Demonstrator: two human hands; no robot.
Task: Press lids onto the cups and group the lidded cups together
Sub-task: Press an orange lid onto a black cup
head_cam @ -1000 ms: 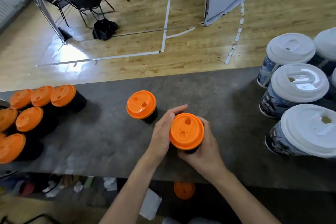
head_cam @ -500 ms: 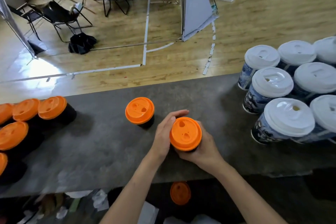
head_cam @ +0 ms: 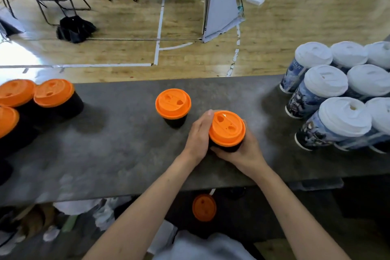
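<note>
Holding as before, left hand and right hand each keep a grip round the black cup on the surface, just beside another lidded cup; its orange lid looks seated; grouping remains.

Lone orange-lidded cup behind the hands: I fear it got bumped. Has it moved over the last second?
No. The lone cup stands as near the far edge of the table as before; only the camera shifted.
</note>
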